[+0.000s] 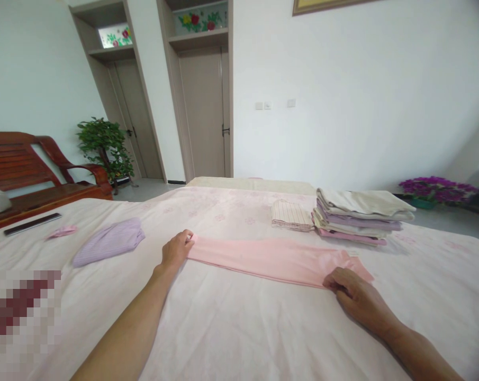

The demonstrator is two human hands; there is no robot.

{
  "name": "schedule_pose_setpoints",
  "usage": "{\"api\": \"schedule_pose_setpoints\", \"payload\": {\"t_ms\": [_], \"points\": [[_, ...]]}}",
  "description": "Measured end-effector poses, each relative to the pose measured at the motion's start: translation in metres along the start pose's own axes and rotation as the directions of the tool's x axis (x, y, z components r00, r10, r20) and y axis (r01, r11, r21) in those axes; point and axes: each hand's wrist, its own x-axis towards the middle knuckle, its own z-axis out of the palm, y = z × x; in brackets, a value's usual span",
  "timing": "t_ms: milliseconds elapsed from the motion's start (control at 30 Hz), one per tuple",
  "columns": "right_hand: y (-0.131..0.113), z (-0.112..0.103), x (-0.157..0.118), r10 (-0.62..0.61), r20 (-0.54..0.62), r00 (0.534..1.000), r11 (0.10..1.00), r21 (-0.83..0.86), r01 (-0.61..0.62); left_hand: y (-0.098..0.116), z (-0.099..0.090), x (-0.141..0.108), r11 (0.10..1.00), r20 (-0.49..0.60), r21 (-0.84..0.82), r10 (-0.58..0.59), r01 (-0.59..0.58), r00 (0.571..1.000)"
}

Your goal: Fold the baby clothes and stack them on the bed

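A long, narrow pink garment (259,259) lies stretched sideways across the pale floral cloth (231,328). My left hand (178,247) pinches its narrow left end. At the wider right end, my right hand (347,288) has its fingers closed on the near edge, where the fabric is creased. Behind the garment, a stack of folded clothes (354,217) in cream, lilac and pink stands beside a folded striped cream cloth (290,214). To the left of my left hand lies a lilac striped garment (110,241).
A small pink item (64,231) and a dark, flat bar (33,224) lie at the far left. Beyond the covered surface are a wooden bench (44,180), a green plant (104,143) and purple flowers (437,189).
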Motion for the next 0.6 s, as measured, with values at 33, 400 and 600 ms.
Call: {"api": "schedule_pose_setpoints", "payload": {"t_ms": [33, 400, 600], "points": [[0.0, 0.0, 0.0, 0.0, -0.004, 1.0, 1.0, 0.004, 0.0, 0.001, -0.001, -0.001, 1.0, -0.011, 0.011, 0.002, -0.002, 1.0], [-0.021, -0.007, 0.001, -0.104, 0.004, 0.995, 0.993, -0.062, 0.104, 0.057, 0.009, -0.029, 0.699, 0.135, -0.299, 0.705, -0.649, 0.697], [-0.026, -0.011, 0.0, -0.132, 0.035, 0.991, 0.991, -0.016, 0.133, 0.05, 0.011, -0.028, 0.739, 0.273, -0.426, 0.655, -0.522, 0.704]]}}
